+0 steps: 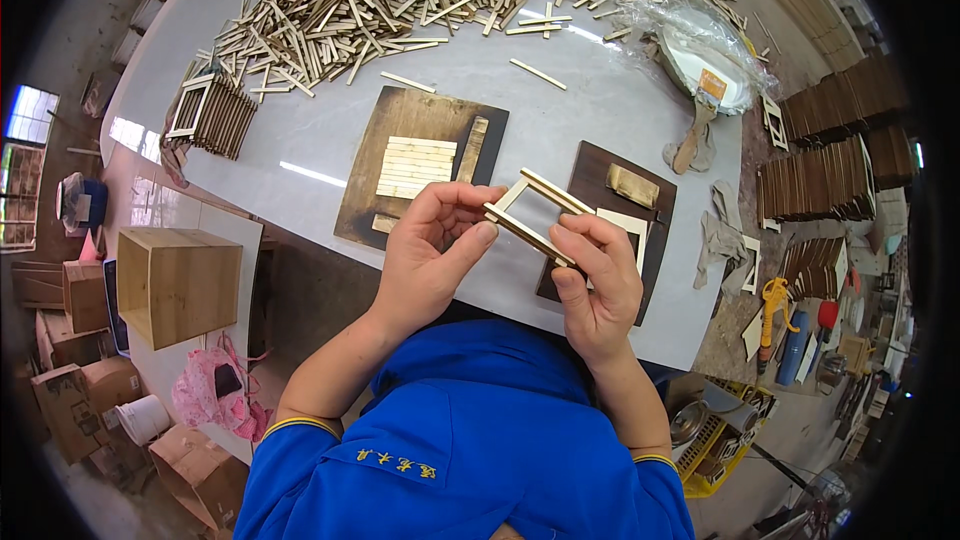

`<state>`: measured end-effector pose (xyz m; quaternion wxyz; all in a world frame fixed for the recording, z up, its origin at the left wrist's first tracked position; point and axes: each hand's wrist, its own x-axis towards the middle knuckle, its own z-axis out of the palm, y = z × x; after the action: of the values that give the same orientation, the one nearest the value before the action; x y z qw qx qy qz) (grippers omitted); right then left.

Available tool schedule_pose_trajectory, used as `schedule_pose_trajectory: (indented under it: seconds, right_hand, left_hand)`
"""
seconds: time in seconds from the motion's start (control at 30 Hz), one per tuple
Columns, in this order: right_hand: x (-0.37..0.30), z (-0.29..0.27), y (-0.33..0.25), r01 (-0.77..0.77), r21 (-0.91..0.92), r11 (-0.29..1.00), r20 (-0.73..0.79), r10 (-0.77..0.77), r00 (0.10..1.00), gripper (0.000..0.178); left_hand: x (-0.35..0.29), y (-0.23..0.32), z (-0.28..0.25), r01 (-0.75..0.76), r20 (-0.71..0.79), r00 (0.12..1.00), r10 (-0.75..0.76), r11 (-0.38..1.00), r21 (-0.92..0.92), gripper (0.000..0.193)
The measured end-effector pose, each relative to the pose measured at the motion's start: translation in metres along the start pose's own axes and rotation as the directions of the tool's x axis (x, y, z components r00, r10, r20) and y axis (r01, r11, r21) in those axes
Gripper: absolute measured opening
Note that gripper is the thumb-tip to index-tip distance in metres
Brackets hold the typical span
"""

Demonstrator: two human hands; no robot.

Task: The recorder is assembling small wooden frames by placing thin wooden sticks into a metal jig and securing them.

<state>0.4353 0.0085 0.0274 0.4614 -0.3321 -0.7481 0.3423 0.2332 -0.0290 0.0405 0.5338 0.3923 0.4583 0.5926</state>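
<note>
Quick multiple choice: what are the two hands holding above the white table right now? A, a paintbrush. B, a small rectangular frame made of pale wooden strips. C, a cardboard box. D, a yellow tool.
B: the left hand and right hand grip a small wooden frame of pale strips between them, while the paintbrush lies untouched on the white table.

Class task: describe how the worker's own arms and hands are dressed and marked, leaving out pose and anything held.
Both forearms are bare. The left hand and right hand wear no gloves, rings or watch that can be seen. A bright blue short-sleeved shirt covers the upper arms; each sleeve ends in a thin yellow trim, and small yellow embroidered characters run across the shirt.
</note>
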Motion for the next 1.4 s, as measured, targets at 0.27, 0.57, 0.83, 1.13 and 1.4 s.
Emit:
schedule_pose_trajectory:
  seconds: [0.27, 0.57, 0.83, 1.13, 1.4]
  right_hand:
    - [-0.001, -0.001, -0.001, -0.051, -0.006, 0.999, 0.006, 0.051, 0.999, 0.034]
    - [0.002, -0.001, 0.003, 0.004, -0.030, 1.000, -0.023, -0.004, 1.000, 0.039]
    - [0.000, -0.001, 0.009, 0.006, 0.008, 1.000, -0.014, -0.006, 1.000, 0.042]
    - [0.004, 0.005, 0.011, -0.058, 0.275, 0.960, 0.003, 0.059, 0.998, 0.042]
    - [0.008, 0.004, 0.007, -0.166, 0.470, 0.867, 0.051, 0.161, 0.986, 0.045]
  left_hand:
    - [0.001, -0.003, 0.001, 0.002, 0.003, 1.000, -0.002, 1.000, -0.024, 0.033]
    - [0.003, -0.003, 0.001, 0.014, -0.016, 1.000, -0.016, 0.996, -0.083, 0.032]
    - [0.031, 0.010, -0.032, 0.254, 0.043, 0.966, -0.253, 0.967, -0.012, 0.021]
    - [0.060, 0.048, -0.035, 0.425, 0.196, 0.765, -0.613, 0.710, 0.562, 0.043]
    - [0.065, 0.058, -0.033, 0.486, 0.248, 0.670, -0.700, 0.665, 0.567, 0.043]
